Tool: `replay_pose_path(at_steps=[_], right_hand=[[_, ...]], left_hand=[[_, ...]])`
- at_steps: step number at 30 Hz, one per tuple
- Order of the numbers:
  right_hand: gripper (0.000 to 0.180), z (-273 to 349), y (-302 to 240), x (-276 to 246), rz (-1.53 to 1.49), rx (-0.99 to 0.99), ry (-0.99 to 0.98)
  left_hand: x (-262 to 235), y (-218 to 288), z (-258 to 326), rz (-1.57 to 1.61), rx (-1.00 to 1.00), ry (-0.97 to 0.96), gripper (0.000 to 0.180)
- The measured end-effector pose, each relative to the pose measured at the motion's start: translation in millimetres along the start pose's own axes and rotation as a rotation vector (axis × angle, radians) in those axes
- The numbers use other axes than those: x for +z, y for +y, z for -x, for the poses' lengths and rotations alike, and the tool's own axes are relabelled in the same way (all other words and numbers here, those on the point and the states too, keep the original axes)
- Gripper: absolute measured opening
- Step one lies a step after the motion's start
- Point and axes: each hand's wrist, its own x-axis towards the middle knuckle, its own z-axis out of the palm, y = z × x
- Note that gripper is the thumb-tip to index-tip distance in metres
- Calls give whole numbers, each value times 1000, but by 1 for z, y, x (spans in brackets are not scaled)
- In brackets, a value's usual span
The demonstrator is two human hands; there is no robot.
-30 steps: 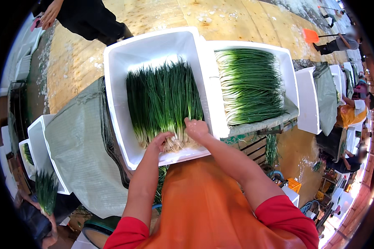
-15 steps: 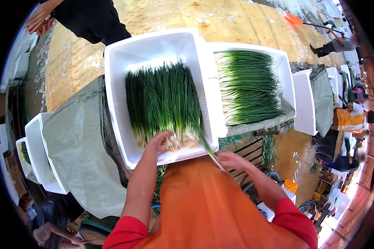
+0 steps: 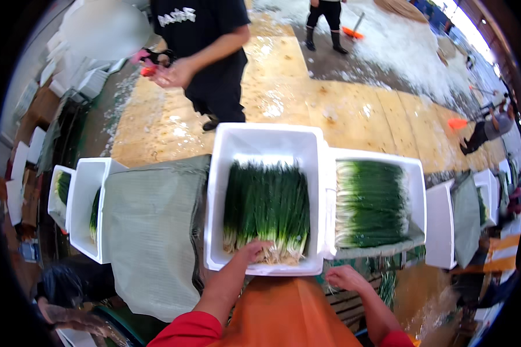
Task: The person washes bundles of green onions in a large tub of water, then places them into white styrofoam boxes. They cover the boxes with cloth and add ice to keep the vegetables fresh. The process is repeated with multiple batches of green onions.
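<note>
scallions point(image 3: 267, 208) lie lengthwise in white box point(image 3: 260, 139) (roots toward left hand point(image 3: 253, 252)).

Floor point(image 3: 353, 115): wet plywood sheets, yellowish, glare patches. Beyond them, grey concrete point(image 3: 411, 46) with white slush or foam. Daylight enters from upper right. Grey-green woven sacking point(image 3: 150, 231) drapes the surface left of centre. 2 orange tools point(image 3: 457, 123) lie on the floor.
</note>
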Motion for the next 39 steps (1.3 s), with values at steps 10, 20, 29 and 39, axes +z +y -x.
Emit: replay_pose_path(at_steps=[10, 20, 29, 39], right_hand=[[16, 0, -7, -27, -515, 212, 8], [15, -35, -20, -49, 356, -99, 478], [14, -141, -154, -31, 179, -494, 847], [42, -226, -221, -30, -495, -353, 406]], left_hand=[[8, -10, 5, 7, 188, 18, 75], [5, -6, 2, 141, 57, -108, 32], [10, -10, -1, 178, 169, -30, 46], [20, -4, 18, 108, 213, 43, 39]])
